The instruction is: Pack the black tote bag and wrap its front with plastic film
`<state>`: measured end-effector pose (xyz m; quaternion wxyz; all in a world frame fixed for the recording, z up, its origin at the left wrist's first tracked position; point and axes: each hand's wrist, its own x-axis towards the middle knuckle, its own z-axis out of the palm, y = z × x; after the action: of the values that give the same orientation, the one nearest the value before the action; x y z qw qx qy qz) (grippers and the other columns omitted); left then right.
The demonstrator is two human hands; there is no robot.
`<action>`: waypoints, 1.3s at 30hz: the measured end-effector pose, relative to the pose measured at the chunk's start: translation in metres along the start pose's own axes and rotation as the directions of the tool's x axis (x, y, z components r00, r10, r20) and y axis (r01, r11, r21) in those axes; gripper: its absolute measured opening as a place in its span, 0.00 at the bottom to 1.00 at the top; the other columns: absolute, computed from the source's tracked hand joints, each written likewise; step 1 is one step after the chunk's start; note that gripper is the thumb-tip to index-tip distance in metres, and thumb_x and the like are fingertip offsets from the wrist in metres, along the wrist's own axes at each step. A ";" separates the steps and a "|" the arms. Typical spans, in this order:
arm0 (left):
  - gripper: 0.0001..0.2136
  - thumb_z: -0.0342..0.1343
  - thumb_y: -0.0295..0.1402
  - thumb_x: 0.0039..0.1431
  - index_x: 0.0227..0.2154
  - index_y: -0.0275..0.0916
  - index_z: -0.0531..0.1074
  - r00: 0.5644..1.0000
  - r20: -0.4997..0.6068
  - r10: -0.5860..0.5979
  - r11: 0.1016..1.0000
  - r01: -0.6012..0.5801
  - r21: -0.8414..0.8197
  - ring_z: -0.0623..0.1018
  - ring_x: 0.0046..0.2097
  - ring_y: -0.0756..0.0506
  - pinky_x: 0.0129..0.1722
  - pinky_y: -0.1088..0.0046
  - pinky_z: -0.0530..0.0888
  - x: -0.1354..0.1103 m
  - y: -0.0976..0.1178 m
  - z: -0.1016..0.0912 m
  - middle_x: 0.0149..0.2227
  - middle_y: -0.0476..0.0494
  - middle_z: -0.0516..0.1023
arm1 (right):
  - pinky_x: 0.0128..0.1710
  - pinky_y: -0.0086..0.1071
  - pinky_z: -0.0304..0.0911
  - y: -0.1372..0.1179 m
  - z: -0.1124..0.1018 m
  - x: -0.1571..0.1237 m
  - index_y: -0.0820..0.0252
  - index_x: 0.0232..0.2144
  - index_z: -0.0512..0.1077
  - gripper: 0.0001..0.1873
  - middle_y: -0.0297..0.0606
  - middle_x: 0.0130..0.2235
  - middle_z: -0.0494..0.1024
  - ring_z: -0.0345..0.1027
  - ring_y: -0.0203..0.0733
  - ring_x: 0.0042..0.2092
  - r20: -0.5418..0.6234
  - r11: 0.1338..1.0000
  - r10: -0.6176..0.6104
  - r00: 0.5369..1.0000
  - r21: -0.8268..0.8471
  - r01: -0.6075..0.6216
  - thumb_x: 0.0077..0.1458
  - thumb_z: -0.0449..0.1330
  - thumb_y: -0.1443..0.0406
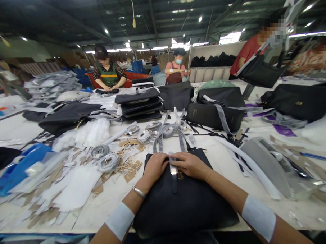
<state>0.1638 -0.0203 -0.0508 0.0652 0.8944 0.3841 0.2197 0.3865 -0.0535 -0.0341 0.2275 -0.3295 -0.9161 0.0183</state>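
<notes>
A black handbag [186, 205] lies at the table's front edge, its wrapped handles [181, 139] reaching away from me. Both hands meet at the bag's upper middle, over the closure strap [174, 182], which has a shiny metal piece and clear film near its top. My left hand [155, 168] rests on the bag with its fingertips closed at the strap's upper end. From the other side, my right hand [190, 164] pinches the same spot. A small gold-coloured fitting [180, 175] shows just below the right fingers. Exactly what lies between the fingertips is partly hidden.
Coiled wrapped straps [109, 162], paper tags [132, 169] and white sheets [78, 183] litter the left. A blue tape dispenser [23, 168] stands farther left, a grey one [266, 166] at right. Stacked black bags [139, 103] and several co-workers are beyond.
</notes>
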 end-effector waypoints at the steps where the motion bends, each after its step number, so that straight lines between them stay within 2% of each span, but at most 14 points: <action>1: 0.04 0.54 0.31 0.66 0.41 0.40 0.71 1.000 0.004 -0.002 1.000 0.002 -0.009 0.76 0.44 0.43 0.49 0.64 0.72 0.000 0.000 0.000 0.40 0.45 0.77 | 0.55 0.43 0.66 -0.001 -0.001 -0.001 0.55 0.47 0.76 0.14 0.43 0.55 0.74 0.68 0.48 0.54 -0.006 1.000 -0.016 1.000 -0.002 0.016 0.60 0.59 0.70; 5: 0.04 0.52 0.31 0.66 0.40 0.40 0.71 1.000 0.013 0.003 0.999 -0.002 -0.038 0.76 0.44 0.43 0.49 0.64 0.72 -0.001 0.002 -0.004 0.40 0.45 0.77 | 0.49 0.39 0.69 -0.004 -0.012 -0.011 0.55 0.43 0.77 0.13 0.41 0.47 0.79 0.73 0.44 0.47 -0.029 0.999 -0.016 0.999 0.028 0.017 0.64 0.53 0.69; 9: 0.12 0.49 0.30 0.68 0.52 0.42 0.67 0.999 0.026 0.020 0.998 -0.019 -0.060 0.73 0.54 0.45 0.56 0.67 0.70 -0.001 0.005 -0.007 0.52 0.44 0.74 | 0.47 0.36 0.71 -0.011 -0.021 -0.025 0.53 0.45 0.77 0.15 0.40 0.45 0.80 0.73 0.42 0.45 -0.035 0.989 0.098 0.995 0.113 -0.093 0.65 0.52 0.69; 12: 0.17 0.46 0.29 0.69 0.58 0.44 0.64 0.997 0.074 0.018 0.999 -0.015 -0.040 0.71 0.57 0.47 0.58 0.70 0.68 0.000 0.005 -0.004 0.58 0.45 0.71 | 0.50 0.35 0.70 -0.023 -0.019 -0.034 0.53 0.48 0.76 0.16 0.39 0.48 0.79 0.73 0.42 0.49 0.052 0.970 0.167 0.985 0.172 -0.174 0.64 0.52 0.70; 15: 0.17 0.47 0.34 0.69 0.59 0.38 0.64 0.992 0.112 -0.052 0.998 0.049 0.030 0.70 0.58 0.41 0.59 0.61 0.66 0.004 0.005 -0.001 0.58 0.38 0.71 | 0.54 0.37 0.68 -0.036 -0.015 -0.037 0.55 0.48 0.76 0.18 0.40 0.49 0.78 0.72 0.42 0.51 0.063 0.938 0.293 0.954 0.176 -0.300 0.63 0.50 0.72; 17: 0.19 0.49 0.40 0.68 0.56 0.35 0.66 0.985 0.142 -0.098 0.993 0.086 0.083 0.70 0.57 0.35 0.59 0.52 0.64 0.010 0.004 -0.003 0.55 0.33 0.73 | 0.59 0.45 0.63 -0.040 -0.014 -0.038 0.55 0.47 0.75 0.17 0.41 0.51 0.77 0.70 0.45 0.54 0.008 0.921 0.384 0.923 0.069 -0.384 0.63 0.51 0.71; 20: 0.20 0.53 0.48 0.64 0.47 0.35 0.73 0.964 0.248 -0.093 0.991 0.065 0.115 0.73 0.51 0.33 0.53 0.53 0.67 0.022 -0.002 -0.012 0.47 0.32 0.77 | 0.62 0.58 0.53 -0.034 -0.014 -0.039 0.58 0.55 0.71 0.20 0.47 0.59 0.70 0.61 0.58 0.61 -0.077 0.816 0.548 0.833 -0.171 -0.553 0.61 0.57 0.64; 22: 0.21 0.55 0.51 0.61 0.42 0.36 0.75 0.941 0.334 -0.053 0.995 0.022 0.096 0.75 0.48 0.35 0.48 0.60 0.70 0.033 -0.009 -0.021 0.43 0.34 0.77 | 0.62 0.57 0.54 -0.026 -0.016 -0.042 0.63 0.60 0.66 0.28 0.53 0.62 0.65 0.57 0.62 0.63 -0.119 0.693 0.679 0.725 -0.223 -0.686 0.60 0.59 0.59; 25: 0.21 0.59 0.53 0.57 0.41 0.38 0.76 0.910 0.415 -0.006 0.999 -0.013 0.044 0.76 0.45 0.38 0.43 0.66 0.72 0.047 -0.020 -0.032 0.42 0.38 0.78 | 0.63 0.50 0.56 -0.012 -0.020 -0.050 0.67 0.63 0.59 0.35 0.56 0.63 0.63 0.57 0.59 0.63 -0.099 0.554 0.821 0.562 -0.102 -0.826 0.60 0.58 0.55; 30: 0.17 0.65 0.45 0.54 0.42 0.42 0.75 0.911 0.413 -0.007 0.999 0.024 -0.038 0.77 0.43 0.41 0.41 0.68 0.72 0.050 -0.026 -0.037 0.41 0.44 0.78 | 0.62 0.53 0.57 -0.008 -0.031 -0.061 0.60 0.69 0.45 0.50 0.51 0.63 0.64 0.62 0.59 0.61 0.133 0.273 0.939 0.316 0.268 -0.924 0.53 0.63 0.50; 32: 0.13 0.65 0.40 0.55 0.41 0.43 0.75 0.921 0.389 -0.006 0.995 0.046 -0.093 0.76 0.43 0.43 0.42 0.69 0.72 0.043 -0.024 -0.037 0.40 0.47 0.78 | 0.61 0.51 0.59 -0.015 -0.037 -0.063 0.57 0.67 0.51 0.47 0.48 0.62 0.67 0.64 0.58 0.60 0.220 0.166 0.927 0.303 0.482 -0.860 0.52 0.64 0.50; 34: 0.09 0.65 0.36 0.56 0.38 0.43 0.73 0.946 0.325 0.009 0.977 0.061 -0.203 0.75 0.43 0.44 0.42 0.70 0.72 0.032 -0.021 -0.039 0.38 0.49 0.77 | 0.57 0.48 0.65 -0.024 -0.044 -0.066 0.56 0.61 0.63 0.37 0.44 0.57 0.74 0.68 0.56 0.57 0.331 0.037 0.884 0.331 0.656 -0.754 0.53 0.64 0.50; 36: 0.05 0.63 0.33 0.59 0.36 0.42 0.72 0.975 0.218 0.044 0.943 0.031 -0.332 0.75 0.41 0.45 0.41 0.70 0.72 0.023 -0.016 -0.046 0.36 0.48 0.76 | 0.51 0.48 0.71 -0.031 -0.051 -0.074 0.57 0.50 0.74 0.28 0.43 0.47 0.80 0.74 0.58 0.49 0.410 -0.062 0.858 0.309 0.680 -0.730 0.51 0.65 0.48; 39: 0.02 0.57 0.29 0.64 0.37 0.42 0.72 0.988 0.021 0.153 0.913 -0.133 -0.385 0.74 0.38 0.47 0.38 0.70 0.71 0.014 -0.007 -0.066 0.35 0.46 0.76 | 0.43 0.52 0.75 -0.034 -0.059 -0.092 0.53 0.35 0.79 0.24 0.44 0.37 0.83 0.77 0.63 0.41 0.295 0.011 0.932 0.210 0.556 -0.831 0.38 0.70 0.47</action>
<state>0.1383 -0.0089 0.0108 0.2319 0.8953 0.2658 0.2720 0.4543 -0.1437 -0.0120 0.3278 -0.7319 -0.4182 0.4266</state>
